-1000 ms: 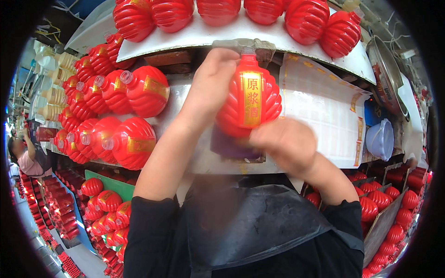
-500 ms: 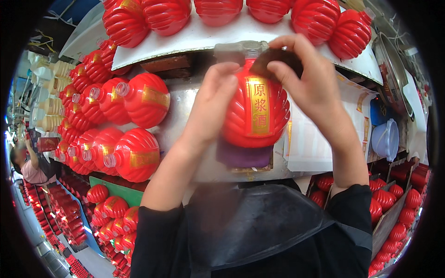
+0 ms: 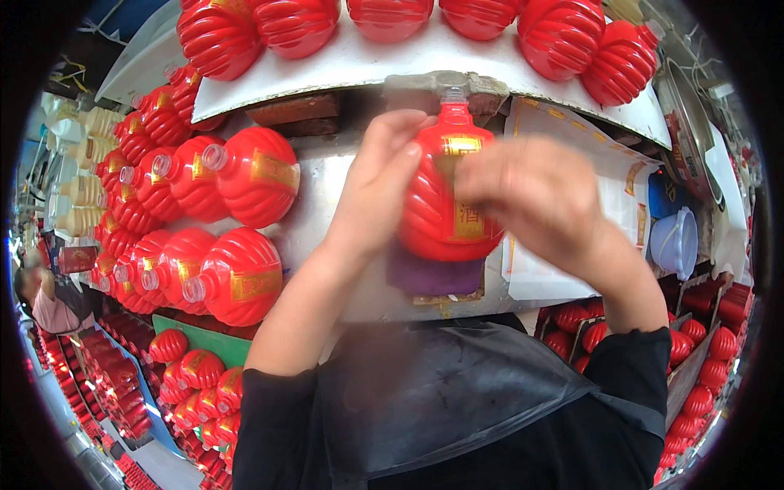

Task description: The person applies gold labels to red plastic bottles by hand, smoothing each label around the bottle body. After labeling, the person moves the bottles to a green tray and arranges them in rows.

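Red ribbed plastic bottle [image 3: 427,200] may twist, creasing its gold oblong label [image 3: 469,219], if my loosely cupped left hand [image 3: 377,175] slips off its left side; right hand [image 3: 535,192] blurred, grip unclear.

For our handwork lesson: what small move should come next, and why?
Perhaps slide the right hand down the gold label: the hand hides the label's middle, the lower end shows, and the left hand seems to steady the red bottle.

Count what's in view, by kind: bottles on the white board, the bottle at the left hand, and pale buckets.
Bottles on white board: 6
Bottle at left hand: 1
Bucket: 1
Total: 8
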### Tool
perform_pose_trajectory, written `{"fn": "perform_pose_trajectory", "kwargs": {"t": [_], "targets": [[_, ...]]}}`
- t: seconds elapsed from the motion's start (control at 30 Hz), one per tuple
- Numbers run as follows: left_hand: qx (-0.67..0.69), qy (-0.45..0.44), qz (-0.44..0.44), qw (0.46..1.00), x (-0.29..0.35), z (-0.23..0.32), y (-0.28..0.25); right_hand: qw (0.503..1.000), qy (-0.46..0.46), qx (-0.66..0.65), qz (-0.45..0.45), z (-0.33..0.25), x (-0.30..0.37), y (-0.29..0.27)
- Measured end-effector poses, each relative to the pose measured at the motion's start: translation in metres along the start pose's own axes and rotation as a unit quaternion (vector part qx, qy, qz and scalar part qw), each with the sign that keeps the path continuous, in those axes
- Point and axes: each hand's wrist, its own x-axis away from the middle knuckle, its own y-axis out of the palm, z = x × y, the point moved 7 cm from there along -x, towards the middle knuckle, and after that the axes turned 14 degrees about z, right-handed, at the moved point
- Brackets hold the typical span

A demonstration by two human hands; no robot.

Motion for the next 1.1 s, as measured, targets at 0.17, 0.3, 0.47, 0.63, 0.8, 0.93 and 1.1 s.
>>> {"fn": "perform_pose_trajectory", "kwargs": {"t": [0.17, 0.3, 0.47, 0.63, 0.8, 0.93, 1.1], "targets": [[-0.007, -0.03, -0.005, 1.0, 0.0, 0.005, 0.003, 0.988, 0.064, -0.138, -0.04, -0.037, 0.039, -0.004], [-0.115, 0.002, -0.023, 0.993, -0.006, 0.011, 0.012, 0.979, 0.167, -0.114, 0.032, -0.022, 0.048, -0.017], [-0.179, -0.063, 0.0, 0.982, -0.023, 0.011, 0.015, 0.976, 0.143, -0.153, 0.051, -0.029, 0.06, -0.018], [-0.171, -0.065, 0.013, 0.983, -0.024, 0.012, 0.021, 0.948, 0.249, -0.191, 0.057, -0.008, 0.067, -0.023], [-0.133, -0.077, 0.013, 0.988, -0.02, 0.012, 0.025, 0.902, 0.344, -0.249, 0.077, 0.013, 0.064, -0.027], [-0.136, -0.062, 0.01, 0.989, -0.021, 0.011, 0.026, 0.883, 0.394, -0.244, 0.068, 0.023, 0.056, -0.032], [-0.135, -0.089, 0.015, 0.987, -0.022, 0.009, 0.015, 0.79, 0.564, -0.203, 0.131, 0.072, 0.058, -0.026]]}}
